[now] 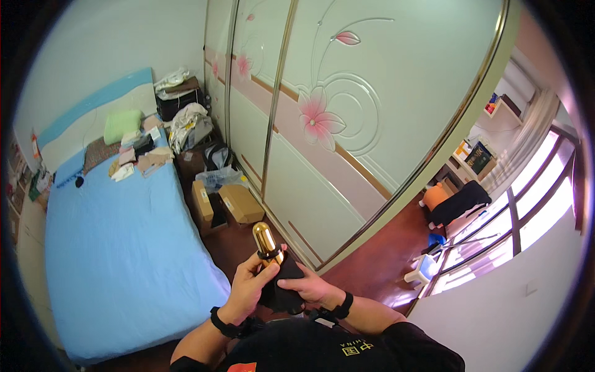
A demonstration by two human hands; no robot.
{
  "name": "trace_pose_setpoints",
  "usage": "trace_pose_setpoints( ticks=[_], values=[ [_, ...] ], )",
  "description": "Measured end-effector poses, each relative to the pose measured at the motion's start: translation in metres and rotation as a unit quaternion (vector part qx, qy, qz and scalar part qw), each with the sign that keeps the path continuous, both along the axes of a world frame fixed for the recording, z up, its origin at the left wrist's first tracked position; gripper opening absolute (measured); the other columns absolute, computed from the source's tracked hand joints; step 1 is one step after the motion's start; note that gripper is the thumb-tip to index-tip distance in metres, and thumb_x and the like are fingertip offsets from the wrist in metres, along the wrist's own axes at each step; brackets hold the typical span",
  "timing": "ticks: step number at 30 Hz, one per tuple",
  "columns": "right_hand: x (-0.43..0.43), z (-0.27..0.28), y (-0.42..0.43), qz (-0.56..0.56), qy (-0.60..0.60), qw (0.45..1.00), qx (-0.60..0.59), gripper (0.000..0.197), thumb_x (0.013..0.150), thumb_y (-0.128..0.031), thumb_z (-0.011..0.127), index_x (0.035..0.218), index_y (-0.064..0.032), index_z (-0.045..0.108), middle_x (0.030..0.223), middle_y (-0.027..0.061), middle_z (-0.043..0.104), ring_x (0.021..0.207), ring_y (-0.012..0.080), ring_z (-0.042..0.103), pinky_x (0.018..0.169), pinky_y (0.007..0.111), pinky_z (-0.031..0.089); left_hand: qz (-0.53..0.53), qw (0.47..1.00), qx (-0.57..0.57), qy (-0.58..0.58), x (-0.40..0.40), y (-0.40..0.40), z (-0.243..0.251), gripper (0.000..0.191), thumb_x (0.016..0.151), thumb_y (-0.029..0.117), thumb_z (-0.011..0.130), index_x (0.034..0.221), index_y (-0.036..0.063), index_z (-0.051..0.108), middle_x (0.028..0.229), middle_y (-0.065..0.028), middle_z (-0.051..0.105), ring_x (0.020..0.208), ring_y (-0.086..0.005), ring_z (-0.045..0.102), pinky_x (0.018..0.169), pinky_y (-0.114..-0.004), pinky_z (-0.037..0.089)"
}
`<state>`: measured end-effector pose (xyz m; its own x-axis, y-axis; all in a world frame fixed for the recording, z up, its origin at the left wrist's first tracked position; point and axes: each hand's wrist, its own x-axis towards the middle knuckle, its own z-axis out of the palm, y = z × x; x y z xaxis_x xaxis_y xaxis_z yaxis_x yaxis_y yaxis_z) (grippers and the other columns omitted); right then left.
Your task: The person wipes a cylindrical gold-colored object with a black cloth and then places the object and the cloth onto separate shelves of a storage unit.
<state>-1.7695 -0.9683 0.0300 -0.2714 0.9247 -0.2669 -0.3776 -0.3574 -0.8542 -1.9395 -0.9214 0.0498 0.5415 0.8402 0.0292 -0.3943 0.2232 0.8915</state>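
Close to my chest, both hands are raised together. My left hand [251, 282] grips a shiny gold cylinder with a rounded top and a black ring [265, 238], its thumb lying across the lower gold part. Black cloth or a soft black cover [290, 269] sits right beside and below the cylinder, and my right hand [312, 287] pinches it with the thumb in front. The lower end of the cylinder is hidden by my fingers and the black material. Each wrist wears a black band.
On my left stands a bed with a blue sheet [125, 251], folded clothes [135, 153] and a green pillow [123, 126]. Cardboard boxes [241, 203] and bags lie on the floor beyond my hands. A sliding-door wardrobe [325, 186] rises ahead; a small stool [422, 272] stands at right.
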Motion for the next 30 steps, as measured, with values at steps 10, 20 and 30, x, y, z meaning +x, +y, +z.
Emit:
trace_pose_setpoints(
  ticks=[10, 20, 30],
  values=[
    [0.091, -0.008, 0.012, -0.008, -0.008, 1.0, 0.002, 0.058, 0.103, -0.055, 0.047, 0.13, -0.0037, 0.057, 0.11, 0.0017, 0.063, 0.095, 0.0095, 0.058, 0.081, 0.026, 0.048, 0.012, 0.999, 0.049, 0.016, 0.085, -0.005, 0.012, 0.045, 0.087, 0.009, 0.075, 0.129, -0.0011, 0.062, 0.135, -0.0113, 0.061, 0.116, -0.0172, 0.061, 0.104, -0.032, 0.045],
    [0.193, -0.031, -0.022, -0.131, 0.148, 0.975, -0.098, 0.048, 0.1, -0.044, 0.06, 0.123, -0.0019, 0.062, 0.107, 0.0031, 0.067, 0.093, 0.0109, 0.062, 0.083, 0.027, 0.05, -0.02, 0.983, 0.178, 0.051, 0.205, -0.005, 0.035, 0.053, 0.08, 0.005, 0.081, 0.129, -0.0001, 0.06, 0.132, -0.0125, 0.062, 0.116, -0.0184, 0.059, 0.101, -0.033, 0.046],
    [0.221, -0.042, -0.074, -0.283, 0.15, 0.939, 0.126, 0.024, 0.098, -0.02, 0.061, 0.118, -0.0065, 0.061, 0.111, 0.0031, 0.063, 0.098, 0.0145, 0.063, 0.082, 0.031, 0.054, -0.179, 0.88, 0.426, 0.108, 0.29, -0.018, 0.008, 0.051, 0.083, 0.01, 0.077, 0.129, 0.0012, 0.056, 0.115, -0.0157, 0.066, 0.101, -0.0309, 0.067, 0.09, -0.038, 0.052]
  ],
)
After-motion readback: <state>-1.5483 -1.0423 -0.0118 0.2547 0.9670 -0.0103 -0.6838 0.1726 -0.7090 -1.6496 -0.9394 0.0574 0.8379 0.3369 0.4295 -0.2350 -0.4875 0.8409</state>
